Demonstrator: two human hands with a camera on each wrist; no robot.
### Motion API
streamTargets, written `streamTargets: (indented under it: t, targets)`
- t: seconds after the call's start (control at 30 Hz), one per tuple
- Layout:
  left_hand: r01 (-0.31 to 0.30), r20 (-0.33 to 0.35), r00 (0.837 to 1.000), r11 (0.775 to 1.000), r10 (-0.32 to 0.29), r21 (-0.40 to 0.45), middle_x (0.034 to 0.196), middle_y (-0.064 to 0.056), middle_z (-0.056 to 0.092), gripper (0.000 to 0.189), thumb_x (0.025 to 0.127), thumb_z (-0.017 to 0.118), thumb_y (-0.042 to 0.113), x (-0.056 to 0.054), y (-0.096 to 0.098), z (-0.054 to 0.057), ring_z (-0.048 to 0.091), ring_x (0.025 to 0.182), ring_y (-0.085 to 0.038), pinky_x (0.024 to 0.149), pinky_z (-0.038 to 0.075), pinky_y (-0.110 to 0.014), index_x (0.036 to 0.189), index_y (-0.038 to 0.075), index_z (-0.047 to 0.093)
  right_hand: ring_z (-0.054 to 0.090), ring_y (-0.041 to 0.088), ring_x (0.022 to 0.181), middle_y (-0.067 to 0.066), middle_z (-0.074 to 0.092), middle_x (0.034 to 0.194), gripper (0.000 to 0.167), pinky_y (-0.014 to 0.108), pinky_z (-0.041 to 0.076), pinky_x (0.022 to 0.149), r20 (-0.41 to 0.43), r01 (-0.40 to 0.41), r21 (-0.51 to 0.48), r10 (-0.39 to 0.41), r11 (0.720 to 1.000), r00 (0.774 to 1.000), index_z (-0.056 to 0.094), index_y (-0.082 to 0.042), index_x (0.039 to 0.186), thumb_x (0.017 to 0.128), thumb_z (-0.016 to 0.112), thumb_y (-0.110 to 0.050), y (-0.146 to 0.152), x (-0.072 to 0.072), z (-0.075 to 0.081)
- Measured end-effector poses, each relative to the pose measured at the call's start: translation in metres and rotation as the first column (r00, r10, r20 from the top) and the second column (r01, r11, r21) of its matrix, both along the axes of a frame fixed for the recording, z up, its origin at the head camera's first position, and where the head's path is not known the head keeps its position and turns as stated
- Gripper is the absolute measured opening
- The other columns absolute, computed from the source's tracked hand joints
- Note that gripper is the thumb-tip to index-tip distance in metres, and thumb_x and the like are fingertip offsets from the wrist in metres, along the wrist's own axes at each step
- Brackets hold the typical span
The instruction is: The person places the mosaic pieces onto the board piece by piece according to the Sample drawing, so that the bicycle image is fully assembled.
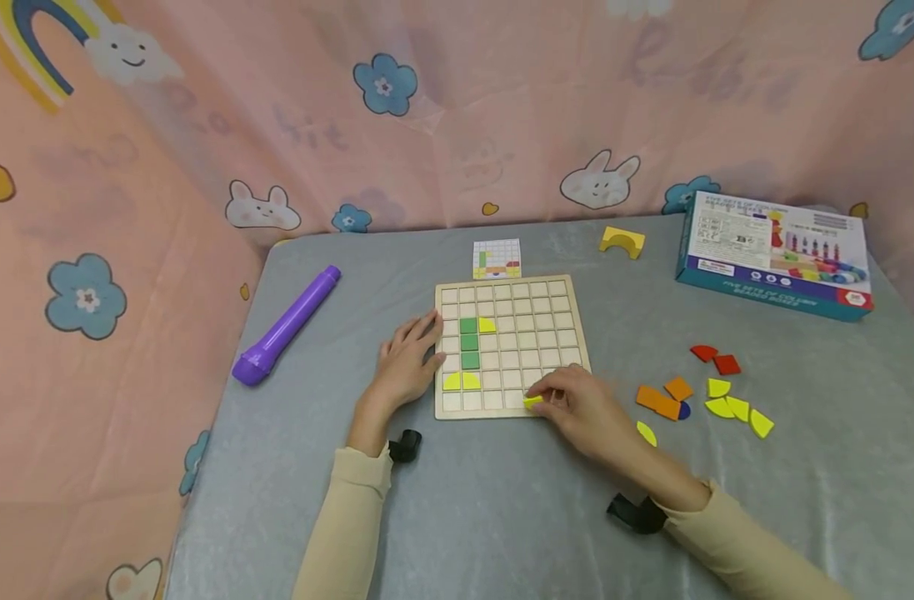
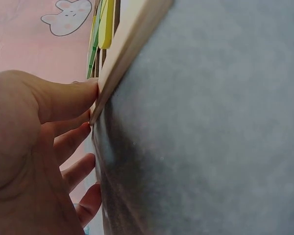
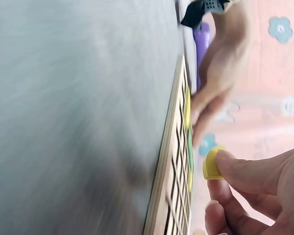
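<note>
A wooden grid board (image 1: pixel 511 400) lies on the table. Three green square tiles (image 1: pixel 468 342) stand in a column on it, with yellow quarter-round tiles (image 1: pixel 452 381) in nearby cells. My left hand (image 1: pixel 406 367) rests at the board's left edge, thumb touching the rim and fingers loosely extended, as the left wrist view shows. Over the lower right of the board, my right hand (image 1: pixel 587 412) pinches a yellow tile with a rounded side (image 3: pixel 213 163) between thumb and fingers. In the right wrist view that tile is held above the board, apart from it.
A pattern card (image 1: pixel 496 258) lies behind the board. Loose red (image 1: pixel 726 364), orange (image 1: pixel 657 402), blue and yellow tiles (image 1: pixel 719 407) are scattered to the right. Farther back are a yellow arch block (image 1: pixel 621 242) and a printed box (image 1: pixel 775 254). A purple toy microphone (image 1: pixel 287 327) lies left.
</note>
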State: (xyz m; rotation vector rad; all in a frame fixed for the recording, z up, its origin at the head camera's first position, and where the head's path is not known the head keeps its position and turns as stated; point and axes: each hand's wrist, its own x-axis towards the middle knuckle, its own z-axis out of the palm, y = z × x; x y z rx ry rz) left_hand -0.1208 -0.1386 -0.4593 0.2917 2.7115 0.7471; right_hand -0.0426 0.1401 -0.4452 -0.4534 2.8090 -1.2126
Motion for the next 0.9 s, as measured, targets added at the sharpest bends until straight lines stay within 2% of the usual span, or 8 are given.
streamTargets:
  t: [0.23,0.4,0.57,0.73,0.9]
  targets:
    - [-0.001,-0.004,1.0,1.0,0.001,-0.007,0.18,0.005,0.017,0.063,0.112,0.054,0.028,-0.001,-0.001,-0.001,0.014,0.166,-0.028,0.123,0.02,-0.062,0.17,0.021,0.027,0.054,0.009,0.073,-0.003,0.065,0.08,0.007,0.026,0.046,0.068,0.112,-0.051,-0.045,0.056,0.998,0.992,0.08,-0.012,0.091,0.089,0.087,-0.011,-0.051,-0.019,-0.005]
    - [0.0,-0.007,1.0,1.0,0.0,-0.002,0.179,0.003,0.019,0.063,0.112,0.054,0.027,-0.001,-0.001,-0.002,0.016,0.166,-0.03,0.123,0.021,-0.063,0.169,0.019,0.029,0.053,0.01,0.074,-0.003,0.067,0.079,0.009,0.027,0.046,0.068,0.127,-0.089,-0.066,0.097,0.994,0.987,0.078,-0.013,0.086,0.09,0.086,-0.014,-0.076,-0.03,-0.005]
    - [-0.002,-0.009,1.0,1.0,0.002,-0.005,0.179,0.003,0.019,0.063,0.112,0.055,0.027,0.0,0.0,-0.002,0.016,0.165,-0.029,0.122,0.022,-0.063,0.169,0.019,0.03,0.052,0.01,0.074,-0.005,0.068,0.077,0.01,0.029,0.044,0.07,0.121,-0.114,-0.046,0.119,0.992,0.985,0.079,-0.015,0.083,0.09,0.086,-0.014,-0.091,-0.039,-0.008]
    - [-0.001,-0.012,1.0,1.0,0.001,-0.006,0.179,0.004,0.02,0.063,0.112,0.056,0.027,-0.001,0.0,-0.001,0.017,0.166,-0.029,0.122,0.022,-0.064,0.169,0.019,0.03,0.054,0.009,0.076,-0.006,0.07,0.076,0.01,0.031,0.046,0.073,0.123,-0.114,-0.011,0.115,0.993,0.986,0.08,-0.014,0.082,0.089,0.087,-0.013,-0.096,-0.042,-0.014]
    - [-0.002,-0.009,1.0,1.0,0.002,-0.003,0.179,0.005,0.019,0.063,0.112,0.055,0.027,-0.001,0.001,-0.001,0.016,0.166,-0.028,0.122,0.022,-0.063,0.169,0.02,0.03,0.052,0.016,0.084,-0.003,0.067,0.085,0.012,0.033,0.047,0.074,0.096,-0.106,0.036,0.102,0.994,0.99,0.079,-0.016,0.081,0.086,0.09,-0.015,-0.097,-0.043,-0.015]
